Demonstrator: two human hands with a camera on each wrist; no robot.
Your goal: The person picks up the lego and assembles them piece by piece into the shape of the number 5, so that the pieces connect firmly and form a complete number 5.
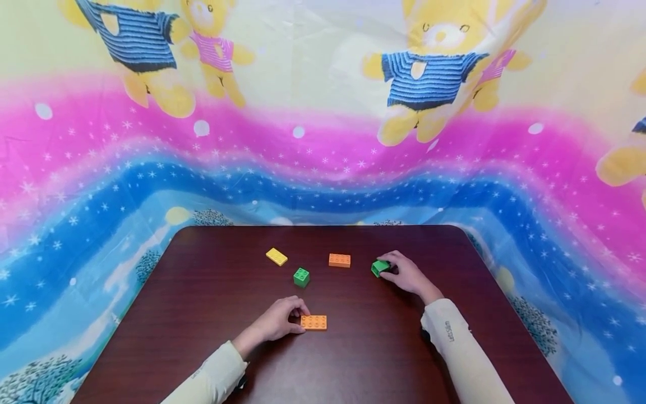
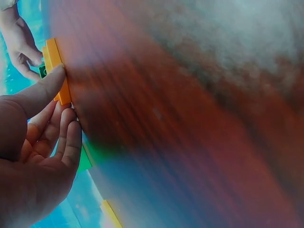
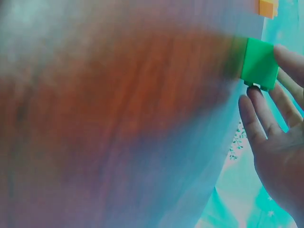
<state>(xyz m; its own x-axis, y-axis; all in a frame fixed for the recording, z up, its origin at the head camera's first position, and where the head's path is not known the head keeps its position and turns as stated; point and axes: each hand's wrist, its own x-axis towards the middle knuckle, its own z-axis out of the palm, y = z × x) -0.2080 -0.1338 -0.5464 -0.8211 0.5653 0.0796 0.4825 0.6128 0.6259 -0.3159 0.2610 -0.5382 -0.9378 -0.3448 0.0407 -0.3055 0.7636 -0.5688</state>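
At the front middle of the table, my left hand [image 1: 276, 321] pinches the left end of an orange toy brick [image 1: 314, 322] whose studs face up. The left wrist view shows the thumb on one side of this orange brick [image 2: 58, 71], with the other fingers curled at its end. Farther back on the right, my right hand [image 1: 405, 273] holds a green toy brick [image 1: 379, 268] between thumb and fingers. This green brick [image 3: 259, 61] lies on its side, its studs turned toward the fingers in the right wrist view.
A second green brick [image 1: 301, 277] stands studs up near the middle of the dark wooden table [image 1: 212, 280]. Behind it lie a thin yellow brick [image 1: 276, 257] and another orange brick [image 1: 340, 260]. A bear-printed cloth [image 1: 313, 151] hangs behind the table's far edge.
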